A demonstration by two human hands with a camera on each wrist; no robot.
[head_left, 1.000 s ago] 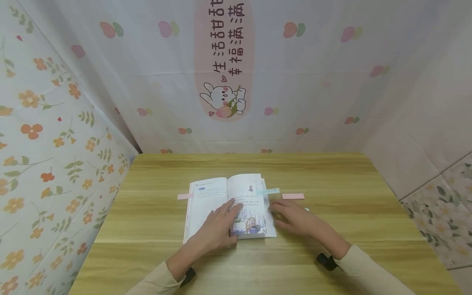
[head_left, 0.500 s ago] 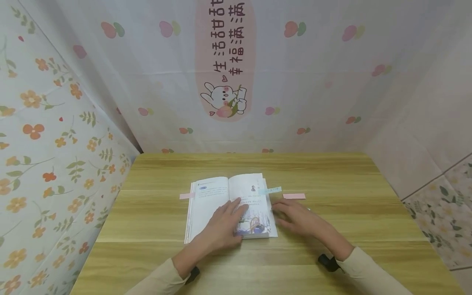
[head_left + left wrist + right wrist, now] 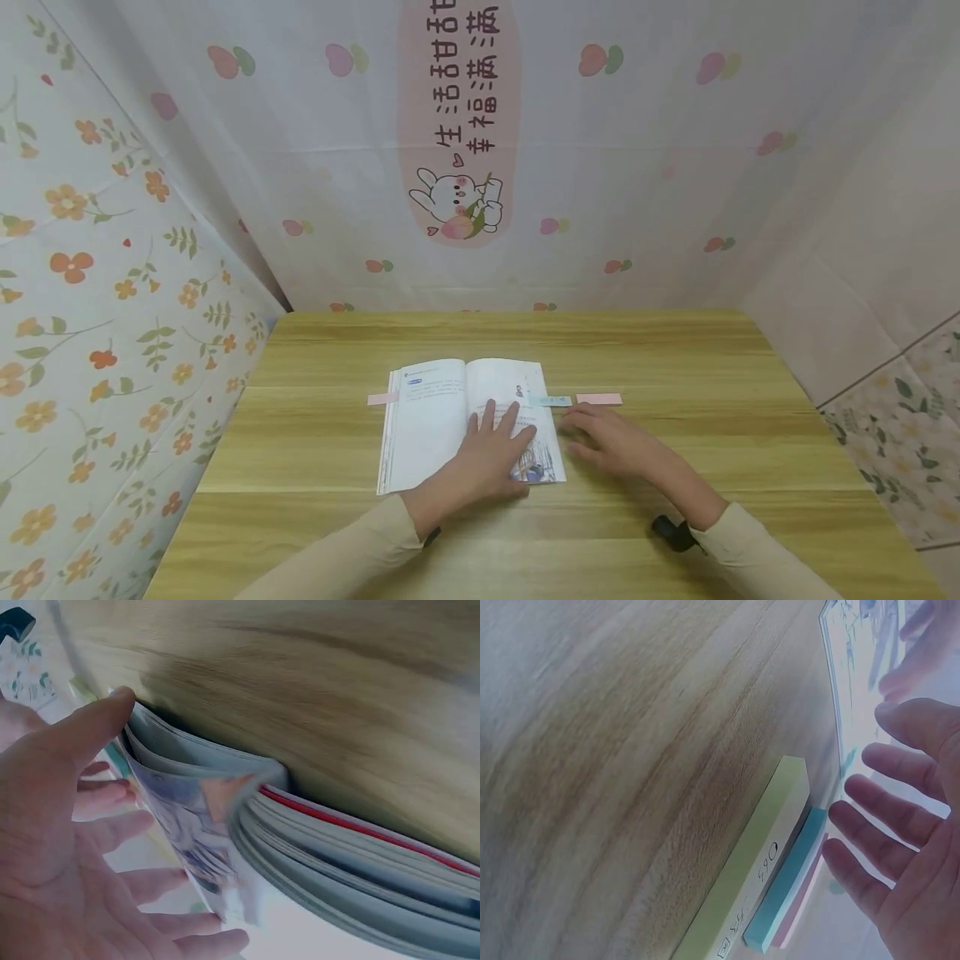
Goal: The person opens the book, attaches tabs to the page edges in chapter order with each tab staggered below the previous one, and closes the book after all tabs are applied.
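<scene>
An open book [image 3: 427,429] lies on the wooden table. My left hand [image 3: 487,462] rests spread over its right page, thumb along the lower edge; the left wrist view shows the curved page edges [image 3: 322,855] beside that hand. A light blue sticky tab [image 3: 553,401] sticks out from the right page, and a pink tab [image 3: 382,398] from the left. Just right of the book, my right hand [image 3: 626,446] hovers with loosely bent, empty fingers. Close to it in the right wrist view lie a yellow-green sticky-note pad [image 3: 761,844] with handwriting and a blue pad [image 3: 787,881].
A pink sticky-note strip [image 3: 598,399] lies on the table [image 3: 675,358] beyond the right hand. Behind the table hangs a printed curtain [image 3: 637,167], with a floral cloth [image 3: 135,358] at the left. Dark wrist devices show near the sleeves [image 3: 738,546].
My left hand has slid rightward across the right page, its fingers spreading. That page now lies flatter and the blue tab sits level. My right hand has shifted only slightly.
</scene>
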